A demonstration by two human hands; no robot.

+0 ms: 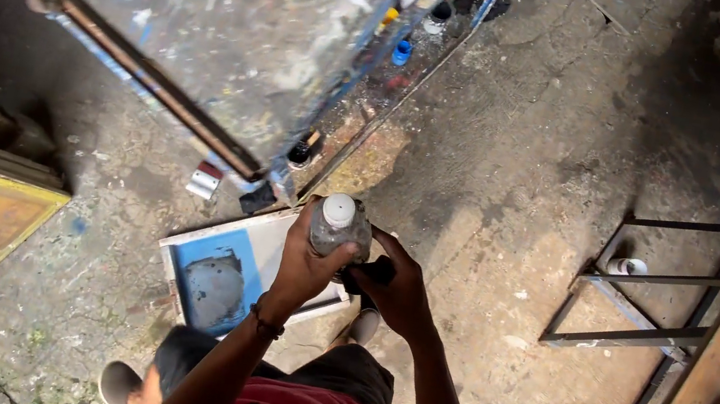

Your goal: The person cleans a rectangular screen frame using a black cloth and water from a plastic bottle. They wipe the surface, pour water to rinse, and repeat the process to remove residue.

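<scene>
Two hands holding a grimy plastic bottle above a printing frame, centre of the frame.
The left hand [302, 266] has its fingers curled round the bottle [339, 225]; the right hand [397, 288] pinches a black cap [364, 274] just beside it. The blue-meshed printing frame [226, 272] lies on the floor below.

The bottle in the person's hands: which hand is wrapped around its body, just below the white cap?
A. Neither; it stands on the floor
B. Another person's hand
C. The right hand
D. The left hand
D. The left hand, the one with a wrist band, wraps its fingers around the bottle under its white cap, while the right hand holds a dark object beside it.
</scene>
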